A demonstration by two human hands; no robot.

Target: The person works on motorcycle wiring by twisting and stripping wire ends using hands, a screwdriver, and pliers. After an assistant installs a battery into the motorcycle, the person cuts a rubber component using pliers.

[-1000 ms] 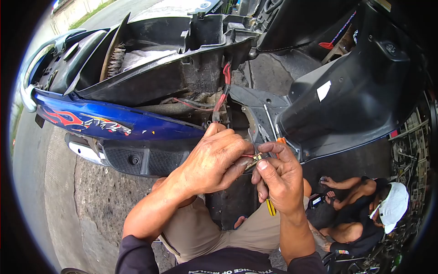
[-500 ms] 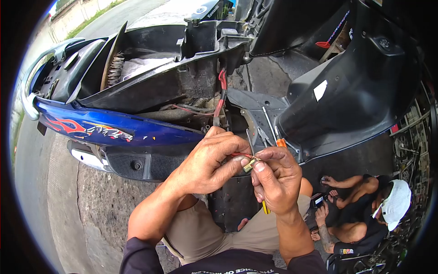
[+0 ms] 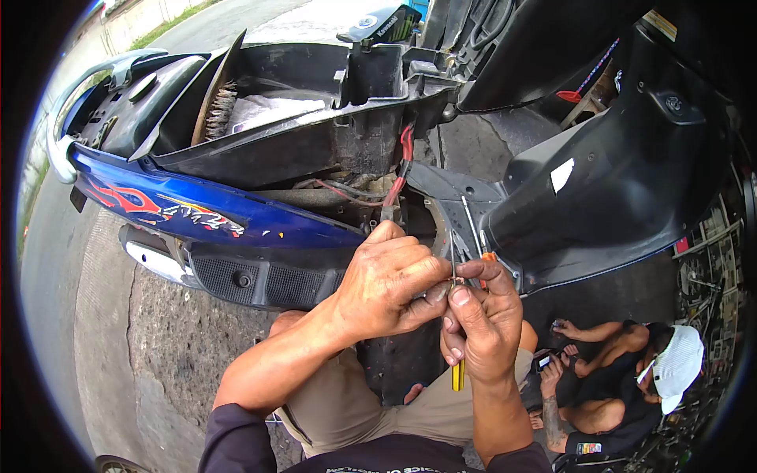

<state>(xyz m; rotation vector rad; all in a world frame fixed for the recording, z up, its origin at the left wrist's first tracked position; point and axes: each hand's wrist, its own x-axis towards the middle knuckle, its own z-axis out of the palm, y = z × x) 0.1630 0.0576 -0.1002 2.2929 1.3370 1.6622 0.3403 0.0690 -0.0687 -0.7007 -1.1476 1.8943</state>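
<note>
My left hand (image 3: 398, 284) is closed in a pinch, its thumb and forefinger meeting the fingertips of my right hand (image 3: 482, 311). Between them is the end of a thin wire (image 3: 453, 282), mostly hidden by the fingers. Held in my right hand is a slim screwdriver; its yellow handle (image 3: 458, 376) pokes out below the palm and its thin metal shaft (image 3: 453, 256) rises above the fingers. Just beyond the hands, an orange-handled screwdriver (image 3: 488, 257) and pliers (image 3: 460, 244) lie on the scooter's floorboard (image 3: 453, 189). Red cables (image 3: 405, 150) hang from the scooter behind my left hand.
A blue scooter side panel (image 3: 213, 205) spans the left. Above it, an open storage bin (image 3: 268, 75) holds a brush (image 3: 219, 110) and white cloth (image 3: 272, 112). The black leg shield (image 3: 607, 181) stands right. A person in a white cap (image 3: 680, 363) sits lower right.
The view has shifted slightly, with the scooter now further right. My hands have drawn closer together, and the small yellowish connector seen between them before is now covered by fingers.
</note>
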